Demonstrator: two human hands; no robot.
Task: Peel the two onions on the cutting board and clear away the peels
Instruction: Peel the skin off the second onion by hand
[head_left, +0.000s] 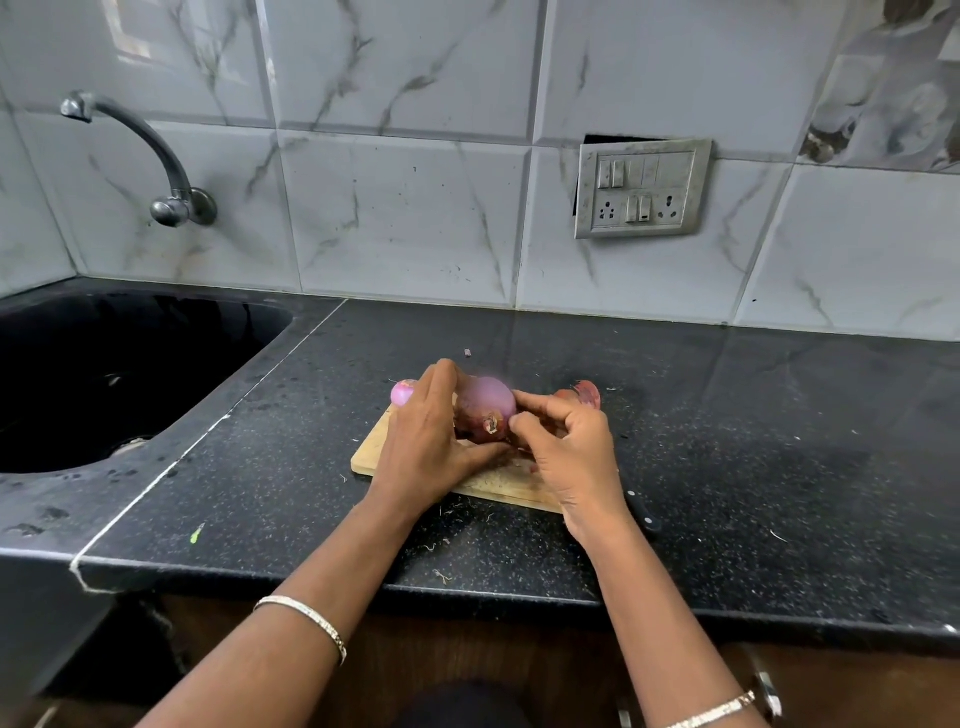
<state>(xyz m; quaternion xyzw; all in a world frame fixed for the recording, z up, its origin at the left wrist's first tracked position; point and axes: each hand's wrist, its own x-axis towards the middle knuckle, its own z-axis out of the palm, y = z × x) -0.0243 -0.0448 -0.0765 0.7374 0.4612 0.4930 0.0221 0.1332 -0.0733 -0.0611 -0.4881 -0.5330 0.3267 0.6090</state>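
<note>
A wooden cutting board (498, 488) lies on the black counter. My left hand (431, 436) grips a purple onion (488, 402) above the board; the onion's top is bare and pale, while its lower part keeps dark red skin. My right hand (566, 447) pinches the skin beside the onion's root end with thumb and forefinger. A second, peeled onion (402, 391) peeks out behind my left hand at the board's far left corner. Reddish peels (584, 394) lie behind my right hand.
A black sink (119, 374) with a wall tap (156, 156) is at the left. A dark knife handle (644, 512) lies right of the board, partly under my right wrist. A switch and socket plate (641, 187) is on the tiled wall. Small root scraps dot the counter (779, 441).
</note>
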